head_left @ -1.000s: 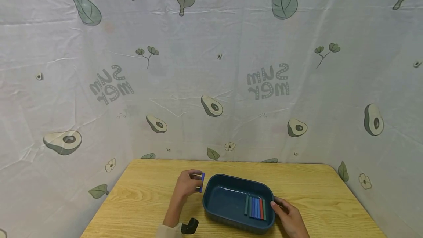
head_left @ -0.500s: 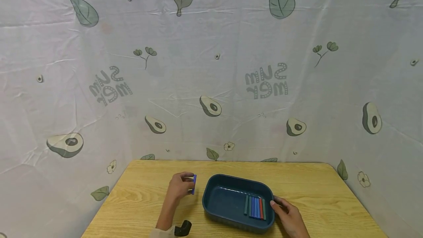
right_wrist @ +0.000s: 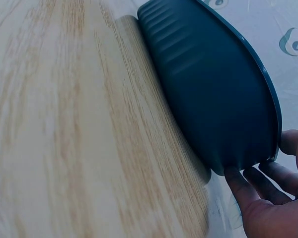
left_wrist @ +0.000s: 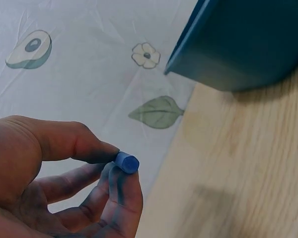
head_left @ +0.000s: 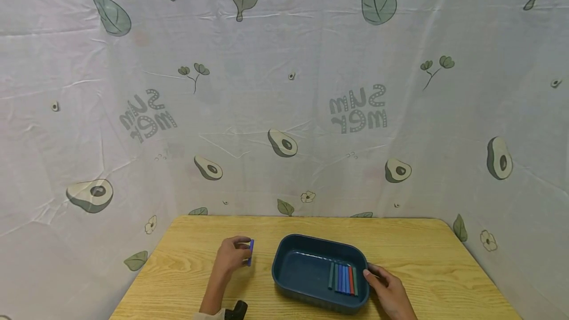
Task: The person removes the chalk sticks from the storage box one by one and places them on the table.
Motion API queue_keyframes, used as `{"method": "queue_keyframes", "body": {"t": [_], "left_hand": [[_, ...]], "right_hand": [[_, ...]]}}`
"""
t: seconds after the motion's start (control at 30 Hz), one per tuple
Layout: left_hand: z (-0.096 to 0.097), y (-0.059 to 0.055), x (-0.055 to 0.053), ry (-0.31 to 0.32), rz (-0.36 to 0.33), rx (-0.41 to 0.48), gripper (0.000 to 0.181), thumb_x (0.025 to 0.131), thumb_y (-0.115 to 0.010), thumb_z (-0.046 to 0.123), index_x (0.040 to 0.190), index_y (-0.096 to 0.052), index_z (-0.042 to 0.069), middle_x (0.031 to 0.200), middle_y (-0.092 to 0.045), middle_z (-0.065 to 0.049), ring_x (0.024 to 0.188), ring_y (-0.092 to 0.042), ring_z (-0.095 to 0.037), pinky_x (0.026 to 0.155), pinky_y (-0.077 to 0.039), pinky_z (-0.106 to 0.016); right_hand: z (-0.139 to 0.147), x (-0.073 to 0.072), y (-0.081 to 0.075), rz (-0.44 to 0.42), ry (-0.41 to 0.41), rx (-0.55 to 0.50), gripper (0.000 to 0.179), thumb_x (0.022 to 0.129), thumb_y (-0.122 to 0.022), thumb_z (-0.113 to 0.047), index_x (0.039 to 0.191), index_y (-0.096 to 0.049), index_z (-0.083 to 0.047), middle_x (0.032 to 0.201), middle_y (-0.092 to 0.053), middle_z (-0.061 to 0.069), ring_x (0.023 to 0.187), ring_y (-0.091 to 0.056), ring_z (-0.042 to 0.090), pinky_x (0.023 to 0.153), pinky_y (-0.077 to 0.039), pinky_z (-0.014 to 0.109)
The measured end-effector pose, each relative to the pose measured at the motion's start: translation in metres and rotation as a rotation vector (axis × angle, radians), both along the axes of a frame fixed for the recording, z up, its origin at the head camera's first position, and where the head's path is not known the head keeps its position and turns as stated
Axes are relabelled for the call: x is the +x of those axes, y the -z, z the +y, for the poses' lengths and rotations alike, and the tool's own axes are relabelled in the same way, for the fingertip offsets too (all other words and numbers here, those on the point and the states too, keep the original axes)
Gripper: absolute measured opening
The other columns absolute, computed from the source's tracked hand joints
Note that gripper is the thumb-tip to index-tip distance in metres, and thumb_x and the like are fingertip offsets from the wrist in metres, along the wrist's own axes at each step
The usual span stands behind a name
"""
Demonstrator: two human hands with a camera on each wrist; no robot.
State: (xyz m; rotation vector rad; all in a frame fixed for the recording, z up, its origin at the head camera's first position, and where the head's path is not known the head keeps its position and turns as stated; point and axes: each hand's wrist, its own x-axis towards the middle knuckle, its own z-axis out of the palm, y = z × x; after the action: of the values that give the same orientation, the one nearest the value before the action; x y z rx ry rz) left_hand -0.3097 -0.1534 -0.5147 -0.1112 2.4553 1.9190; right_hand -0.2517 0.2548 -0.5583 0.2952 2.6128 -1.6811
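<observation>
My left hand (head_left: pixel 230 255) is left of the tray in the head view, apart from it. Between thumb and fingers it pinches a blue chalk stick (head_left: pixel 251 253); the left wrist view shows the round end of this chalk stick (left_wrist: pixel 130 164) and bluish stains on the fingers (left_wrist: pixel 126 203). The dark blue tray (head_left: pixel 300 266) stands on the table, slightly turned. My right hand (head_left: pixel 391 293) holds its right end, thumb at the rim and fingers against the outer wall (right_wrist: pixel 223 109). Inside the tray's right side several green, blue and red chalk sticks (head_left: pixel 344 279) lie side by side.
The wooden table (head_left: pixel 426 256) reaches back to a pale sheet (head_left: pixel 249 112) printed with avocados and leaves. A black piece (head_left: pixel 236 310) sits at my left wrist beside a light sleeve (head_left: pixel 209 315).
My left hand has moved left and slightly nearer, away from the tray, carrying the blue chalk stick. The right hand, the tray and the chalk sticks in it have stayed put.
</observation>
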Motion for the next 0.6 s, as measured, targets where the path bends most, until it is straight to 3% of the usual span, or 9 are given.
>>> {"method": "queue_keyframes", "body": {"t": [0.27, 0.6], "left_hand": [[-0.009, 0.013, 0.001, 0.011, 0.023, -0.028, 0.044, 0.083, -0.063, -0.004, 0.126, -0.059, -0.012, 0.107, -0.067, -0.025, 0.087, -0.068, -0.025, 0.071, -0.06, -0.04], [-0.016, 0.034, 0.0, -0.002, -0.012, -0.124, 0.042, 0.083, -0.069, 0.0, 0.123, -0.061, -0.011, 0.1, -0.072, -0.017, 0.086, -0.07, -0.022, 0.067, -0.059, -0.034]], "right_hand": [[0.002, -0.002, -0.001, -0.013, -0.005, 0.0, 0.071, 0.1, -0.052, -0.05, 0.143, -0.047, 0.006, 0.142, -0.049, 0.03, 0.129, -0.05, 0.044, 0.1, -0.048, 0.052], [0.002, -0.004, -0.001, -0.015, -0.012, -0.008, 0.072, 0.099, -0.053, -0.051, 0.142, -0.048, 0.007, 0.139, -0.053, 0.029, 0.127, -0.053, 0.043, 0.098, -0.05, 0.049]]}}
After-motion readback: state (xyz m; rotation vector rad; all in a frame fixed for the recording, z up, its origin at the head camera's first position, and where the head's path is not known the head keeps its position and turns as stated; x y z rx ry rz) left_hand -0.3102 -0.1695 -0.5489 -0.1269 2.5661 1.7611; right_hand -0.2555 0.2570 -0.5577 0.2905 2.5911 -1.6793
